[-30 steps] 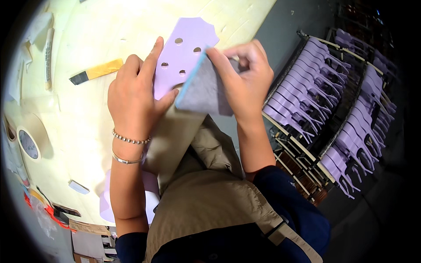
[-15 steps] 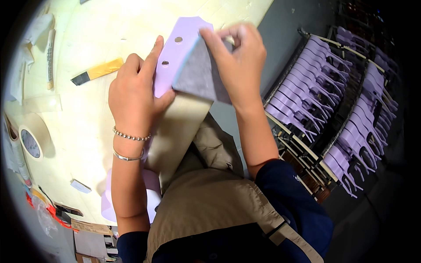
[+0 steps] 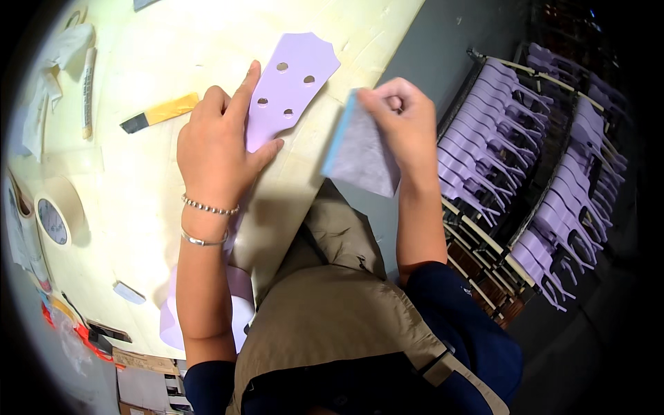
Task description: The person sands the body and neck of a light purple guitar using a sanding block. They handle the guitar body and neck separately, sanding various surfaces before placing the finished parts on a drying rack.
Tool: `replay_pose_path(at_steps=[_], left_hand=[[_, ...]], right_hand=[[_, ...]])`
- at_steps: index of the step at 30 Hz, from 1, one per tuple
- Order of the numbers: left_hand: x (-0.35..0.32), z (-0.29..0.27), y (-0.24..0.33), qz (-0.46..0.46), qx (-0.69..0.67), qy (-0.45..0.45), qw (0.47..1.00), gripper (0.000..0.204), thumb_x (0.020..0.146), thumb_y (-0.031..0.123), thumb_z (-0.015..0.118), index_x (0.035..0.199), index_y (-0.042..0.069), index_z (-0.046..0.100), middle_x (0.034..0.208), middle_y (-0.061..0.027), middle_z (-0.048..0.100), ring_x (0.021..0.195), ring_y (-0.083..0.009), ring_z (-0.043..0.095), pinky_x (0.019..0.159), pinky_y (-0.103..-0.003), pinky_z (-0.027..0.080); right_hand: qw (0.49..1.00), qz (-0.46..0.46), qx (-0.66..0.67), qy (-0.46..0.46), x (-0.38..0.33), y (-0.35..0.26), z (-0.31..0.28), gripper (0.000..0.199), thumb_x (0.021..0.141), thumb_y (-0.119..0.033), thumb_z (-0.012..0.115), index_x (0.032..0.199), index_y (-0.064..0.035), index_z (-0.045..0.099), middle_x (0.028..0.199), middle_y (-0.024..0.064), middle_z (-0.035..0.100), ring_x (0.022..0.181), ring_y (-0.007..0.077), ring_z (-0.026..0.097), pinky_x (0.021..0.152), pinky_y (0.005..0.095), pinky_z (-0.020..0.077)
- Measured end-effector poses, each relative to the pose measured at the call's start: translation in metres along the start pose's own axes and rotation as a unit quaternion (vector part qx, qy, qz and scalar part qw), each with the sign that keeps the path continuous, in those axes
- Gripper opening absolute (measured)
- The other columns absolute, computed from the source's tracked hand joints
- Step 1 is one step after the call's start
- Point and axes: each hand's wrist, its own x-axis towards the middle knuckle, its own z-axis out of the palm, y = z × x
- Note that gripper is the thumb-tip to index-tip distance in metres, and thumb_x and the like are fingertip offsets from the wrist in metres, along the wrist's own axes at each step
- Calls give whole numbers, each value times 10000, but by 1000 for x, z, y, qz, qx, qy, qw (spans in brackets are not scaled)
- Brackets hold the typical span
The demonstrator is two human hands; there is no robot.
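Observation:
A lilac ukulele lies along the edge of the pale table, its headstock (image 3: 293, 83) pierced by several round holes. My left hand (image 3: 218, 149) grips the neck just below the headstock, forefinger stretched along one side and thumb on the other. Under my left forearm the ukulele's rounded body (image 3: 238, 285) shows in part. To the right of the headstock and apart from it, my right hand (image 3: 404, 128) pinches a grey, mottled sheet (image 3: 363, 149) with a light-blue edge, which looks like sandpaper. The sheet hangs past the table edge.
On the table (image 3: 166, 48) lie a yellow block with a dark end (image 3: 160, 113), a roll of tape (image 3: 59, 211), a marker (image 3: 88, 93) and white cloth (image 3: 71, 48). To the right, racks hold rows of lilac ukulele-shaped parts (image 3: 477, 131).
My right hand has moved right and slightly down with the sheet, off the headstock, whose holes now all show. The left hand keeps its hold on the neck.

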Motion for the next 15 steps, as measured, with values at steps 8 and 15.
replay_pose_path(at_steps=[8, 15], left_hand=[[-2, 8, -2, 38, 49, 40, 997, 914, 608, 323, 810, 1408, 160, 399, 917, -88, 526, 850, -271, 559, 721, -368, 483], [-50, -6, 6, -54, 157, -27, 986, 977, 616, 370, 826, 1421, 78, 357, 1034, -85, 534, 872, -233, 570, 651, -358, 524]], right_hand=[[926, -137, 333, -112, 59, -122, 51, 363, 875, -242, 663, 1078, 49, 584, 940, 105, 628, 835, 175, 586, 745, 300, 482], [878, -444, -166, 62, 43, -113, 113, 638, 836, -401, 652, 1324, -38, 458, 1295, 187, 500, 1217, 330, 450, 1028, 511, 313]])
